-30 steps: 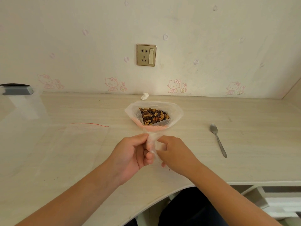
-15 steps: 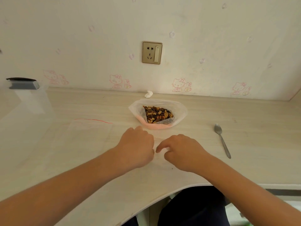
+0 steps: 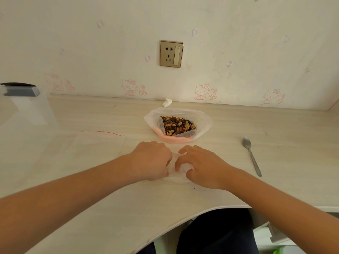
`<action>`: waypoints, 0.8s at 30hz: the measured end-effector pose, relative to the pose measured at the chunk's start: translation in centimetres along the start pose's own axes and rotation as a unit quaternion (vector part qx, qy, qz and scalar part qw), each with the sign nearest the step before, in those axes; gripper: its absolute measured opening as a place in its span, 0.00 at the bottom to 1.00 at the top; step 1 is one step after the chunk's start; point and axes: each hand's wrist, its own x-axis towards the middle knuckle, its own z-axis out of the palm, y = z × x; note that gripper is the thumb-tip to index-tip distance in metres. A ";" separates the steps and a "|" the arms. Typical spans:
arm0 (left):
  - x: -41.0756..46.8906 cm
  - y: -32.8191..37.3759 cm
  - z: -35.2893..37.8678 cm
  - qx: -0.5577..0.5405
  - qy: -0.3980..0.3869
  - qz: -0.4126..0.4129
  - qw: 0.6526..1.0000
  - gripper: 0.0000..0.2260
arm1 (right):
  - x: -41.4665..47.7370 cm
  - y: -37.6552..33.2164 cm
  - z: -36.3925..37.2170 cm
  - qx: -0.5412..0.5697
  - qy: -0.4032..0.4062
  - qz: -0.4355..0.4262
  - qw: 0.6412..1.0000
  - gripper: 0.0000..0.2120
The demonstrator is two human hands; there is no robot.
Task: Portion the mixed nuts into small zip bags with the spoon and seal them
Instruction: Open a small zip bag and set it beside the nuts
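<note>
Mixed nuts (image 3: 178, 125) lie in an open clear bag (image 3: 203, 121) with a pink underside, at the middle of the pale desk (image 3: 275, 180). Just in front of it a small clear zip bag (image 3: 178, 172) lies flat on the desk. My left hand (image 3: 152, 160) and my right hand (image 3: 201, 165) both rest on it, knuckles up, fingers pinching its plastic between them. A metal spoon (image 3: 251, 154) lies on the desk to the right, apart from both hands.
A larger clear zip bag with a red seal line (image 3: 102, 142) lies flat at the left. A crumpled white scrap (image 3: 167, 102) sits by the wall. A clear container with a grey lid (image 3: 20, 90) stands far left. The desk's curved front edge runs below my arms.
My hands, which held the small bag up in front of the nuts, have come down onto the desk and now press it flat. The camera has also tilted a little.
</note>
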 end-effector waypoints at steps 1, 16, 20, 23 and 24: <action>0.1 0.0 0.1 -0.002 0.003 -0.001 1.000 0.10 | 0.0 0.2 0.1 0.013 0.001 -0.004 1.000 0.21; -0.8 1.1 1.4 0.021 0.091 0.100 0.991 0.10 | 1.1 0.6 1.1 -0.029 0.087 0.056 0.994 0.12; -0.1 -0.4 1.1 0.016 0.045 0.022 0.999 0.15 | 0.4 1.2 1.0 -0.026 0.075 -0.017 0.997 0.07; 0.3 -0.8 1.0 -0.002 0.043 0.019 0.999 0.15 | 0.0 1.1 1.8 0.022 0.082 -0.108 0.991 0.13; 0.3 -0.7 1.1 -0.006 0.045 0.015 0.999 0.15 | 0.0 1.0 2.0 0.035 0.083 -0.123 0.988 0.15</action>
